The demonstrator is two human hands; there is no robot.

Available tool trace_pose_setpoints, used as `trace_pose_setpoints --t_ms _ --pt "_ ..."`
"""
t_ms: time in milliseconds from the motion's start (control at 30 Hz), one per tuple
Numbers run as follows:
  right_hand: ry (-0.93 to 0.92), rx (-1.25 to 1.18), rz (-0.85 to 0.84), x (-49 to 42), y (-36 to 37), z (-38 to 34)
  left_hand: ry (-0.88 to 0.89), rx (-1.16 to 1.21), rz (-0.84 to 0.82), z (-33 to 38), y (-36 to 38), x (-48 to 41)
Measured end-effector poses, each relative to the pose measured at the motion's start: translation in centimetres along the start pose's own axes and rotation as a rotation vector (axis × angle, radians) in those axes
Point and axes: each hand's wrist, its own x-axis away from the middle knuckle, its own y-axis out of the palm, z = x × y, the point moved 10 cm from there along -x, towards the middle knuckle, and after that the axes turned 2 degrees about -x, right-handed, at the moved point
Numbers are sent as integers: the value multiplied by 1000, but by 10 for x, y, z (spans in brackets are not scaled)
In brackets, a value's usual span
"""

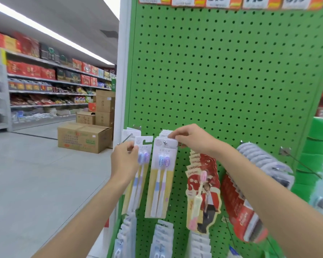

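The left hand [123,162] pinches the yellow card toothbrush pack [138,187], the right hand [192,139] pinches the hung packs [161,183]; aim its hole at the thin metal hook [126,138].

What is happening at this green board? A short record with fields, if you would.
place: shop aisle end, green pegboard
left hand: grips a two-toothbrush pack beside the left hook
right hand: pinches the top of the hanging packs on the next hook
nearby: red toothbrush cards to the right; cardboard boxes on the floor
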Motion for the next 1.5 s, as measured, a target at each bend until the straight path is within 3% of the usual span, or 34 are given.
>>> trace_pose_setpoints --t_ms 167,400,633,933,1100,1200,1267,1400,1500 --pt "53 -194 -107 -11 2 13 -17 115 -106 -4 16 -3" --pt "35 -182 -108 -12 1 11 -90 250 -147 -13 28 -14" --pt "27 -162 -107 -12 2 10 -21 224 -130 1 29 -13" --pt "50 -226 -39 -12 -3 18 -32 249 -413 16 59 -12" --pt "-22 -4 104 -12 -21 16 -67 224 -591 18 81 -7" --pt "-43 41 76 -14 -19 17 -87 229 -701 16 85 -6" --pt "-56 69 56 -14 -15 17 -76 266 -650 16 79 -14" --pt "-67 58 72 -16 -14 16 -13 199 -393 15 61 -39" --pt "-70 61 69 -18 -12 16 31 157 -384 16 66 -47"
